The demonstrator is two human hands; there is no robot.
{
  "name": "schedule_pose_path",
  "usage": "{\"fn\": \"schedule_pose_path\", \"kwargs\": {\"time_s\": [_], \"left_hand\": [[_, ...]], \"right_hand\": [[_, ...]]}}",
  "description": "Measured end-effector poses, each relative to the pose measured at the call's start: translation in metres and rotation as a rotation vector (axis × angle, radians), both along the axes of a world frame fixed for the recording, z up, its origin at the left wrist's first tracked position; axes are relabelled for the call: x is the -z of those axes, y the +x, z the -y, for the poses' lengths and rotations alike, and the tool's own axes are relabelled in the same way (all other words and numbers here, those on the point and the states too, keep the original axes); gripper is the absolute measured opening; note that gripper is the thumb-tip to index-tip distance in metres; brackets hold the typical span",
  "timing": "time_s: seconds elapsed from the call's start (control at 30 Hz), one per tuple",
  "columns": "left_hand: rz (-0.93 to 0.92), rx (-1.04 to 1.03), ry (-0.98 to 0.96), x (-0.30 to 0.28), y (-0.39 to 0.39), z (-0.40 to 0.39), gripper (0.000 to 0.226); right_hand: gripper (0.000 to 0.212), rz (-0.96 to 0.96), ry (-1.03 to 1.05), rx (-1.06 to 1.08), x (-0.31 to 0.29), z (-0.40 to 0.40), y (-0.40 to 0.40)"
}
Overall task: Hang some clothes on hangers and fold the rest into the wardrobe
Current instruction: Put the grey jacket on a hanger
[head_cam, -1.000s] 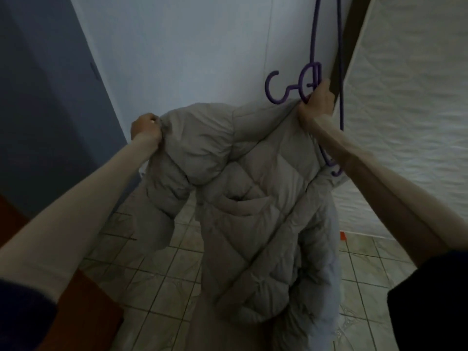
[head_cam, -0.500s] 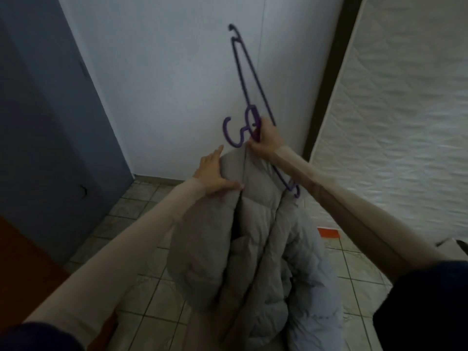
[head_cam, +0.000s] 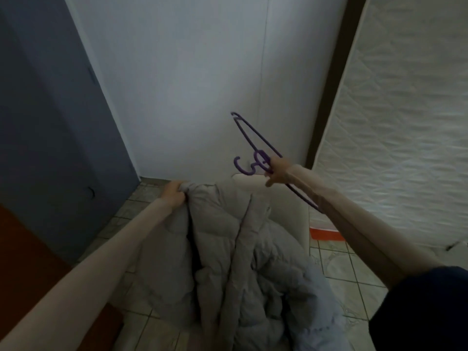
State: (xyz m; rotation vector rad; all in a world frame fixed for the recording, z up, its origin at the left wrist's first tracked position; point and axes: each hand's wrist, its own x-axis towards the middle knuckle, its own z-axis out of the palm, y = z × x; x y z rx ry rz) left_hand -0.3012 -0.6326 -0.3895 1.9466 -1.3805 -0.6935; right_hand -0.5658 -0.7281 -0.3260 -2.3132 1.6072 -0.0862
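Note:
A pale grey quilted puffer jacket (head_cam: 222, 252) hangs in front of me, its lower part bunched near the floor. My left hand (head_cam: 174, 193) grips the jacket's upper left edge. My right hand (head_cam: 277, 171) grips a purple plastic hanger (head_cam: 255, 140) near its hook, up and to the right of the jacket. The hanger is tilted, one arm pointing up left and the other running down behind my right forearm. The hanger is outside the jacket and apart from it.
A white wall (head_cam: 192, 84) faces me, a blue-grey door (head_cam: 50, 122) stands at the left, and a white quilted mattress (head_cam: 405, 122) leans at the right. A red-brown wooden surface (head_cam: 30, 262) sits at lower left. The floor is tiled (head_cam: 336, 269); an orange item (head_cam: 326, 234) lies by the mattress.
My right hand let go of the jacket and pulled the hanger to the right. My left hand moved left along the jacket's top edge, spreading it. The view tilted down.

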Motion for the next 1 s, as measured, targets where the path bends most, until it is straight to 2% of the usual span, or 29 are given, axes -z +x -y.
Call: {"fn": "schedule_pose_path", "kwargs": {"time_s": [0.13,0.37,0.57,0.73,0.83,0.9,0.97,1.0], "left_hand": [[-0.006,-0.066,0.052,0.007,0.007,-0.008,0.039],[0.006,-0.109,0.105,0.017,0.009,-0.009,0.026],[0.04,-0.128,0.189,0.025,0.024,-0.01,0.029],[0.048,-0.147,0.179,0.024,0.015,-0.011,0.013],[-0.045,-0.201,0.168,0.017,0.001,0.0,0.03],[-0.057,-0.188,0.136,0.006,-0.012,0.007,0.032],[-0.003,-0.129,0.131,-0.006,-0.027,0.014,0.04],[0.028,-0.116,0.155,-0.011,-0.036,0.017,0.054]], "right_hand": [[0.07,-0.057,0.137,-0.038,0.021,-0.011,-0.002],[0.067,-0.143,0.267,-0.203,0.058,-0.03,0.033],[0.049,-0.183,0.226,-0.288,0.053,-0.028,0.036],[0.042,-0.156,0.11,-0.311,0.038,-0.029,0.035],[0.044,-0.089,0.081,-0.302,0.025,-0.029,0.031],[0.047,-0.03,0.088,-0.307,0.016,-0.029,0.027],[0.052,0.02,0.107,-0.32,0.008,-0.031,0.024],[0.056,0.037,0.123,-0.328,0.005,-0.033,0.022]]}}
